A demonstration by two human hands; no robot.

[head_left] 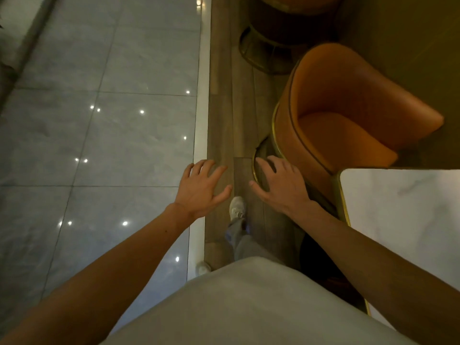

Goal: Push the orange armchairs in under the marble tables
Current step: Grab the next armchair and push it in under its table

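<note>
Single head cam, wide-angle, tilted steeply down/fwd from standing ht; orange armchair (348, 108) close, right.

No legible writing in view.
Blank of any label, brand, number or sign: orange armchair (348, 108), marble table (403, 220), glossy floor tiles (99, 135).

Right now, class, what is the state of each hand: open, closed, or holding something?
Left hand: open, fingers spread, holding nothing.
Right hand: open, fingers spread, near the orange armchair, holding nothing.
</note>
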